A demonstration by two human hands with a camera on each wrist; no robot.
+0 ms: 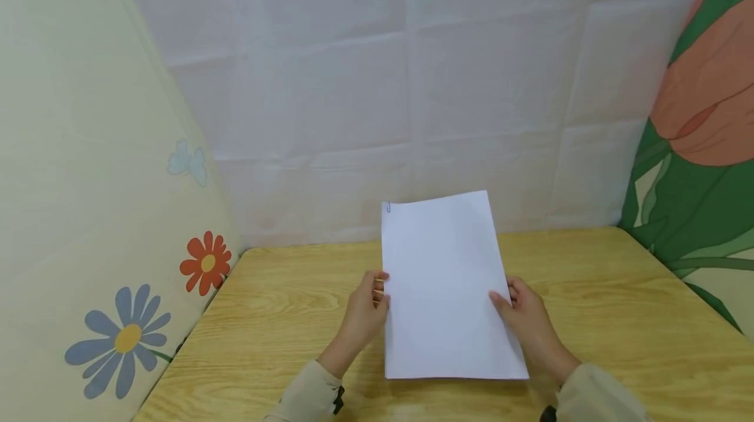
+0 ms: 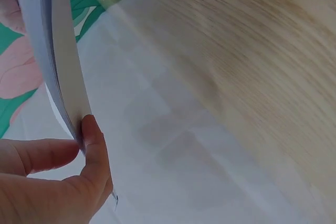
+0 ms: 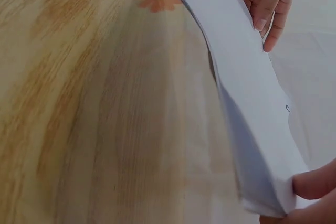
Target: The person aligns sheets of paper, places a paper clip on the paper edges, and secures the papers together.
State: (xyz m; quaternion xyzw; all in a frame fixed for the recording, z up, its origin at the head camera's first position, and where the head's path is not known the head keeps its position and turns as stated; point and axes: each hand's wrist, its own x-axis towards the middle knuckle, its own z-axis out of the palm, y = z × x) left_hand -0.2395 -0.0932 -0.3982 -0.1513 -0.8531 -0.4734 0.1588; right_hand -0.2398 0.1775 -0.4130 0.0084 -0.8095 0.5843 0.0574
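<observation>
A stack of white paper (image 1: 444, 291) is held up over the table, its blank front sheet facing me in the head view. A small blue paper clip (image 1: 388, 207) sits at the stack's top left corner. My left hand (image 1: 368, 311) pinches the left edge between thumb and fingers; in the left wrist view the layered sheets (image 2: 50, 40) show edge-on above that hand (image 2: 63, 182). On the opposite side my right hand (image 1: 527, 317) grips the right edge, thumb in front. The right wrist view shows the sheets (image 3: 236, 66) bowing slightly apart near the right thumb (image 3: 315, 182).
A wood-grain table (image 1: 283, 317) lies beneath the paper. Behind it hangs a creased white cloth (image 1: 330, 95). A pale panel with painted flowers (image 1: 126, 339) stands at the left, and a green and orange floral panel (image 1: 707, 199) at the right.
</observation>
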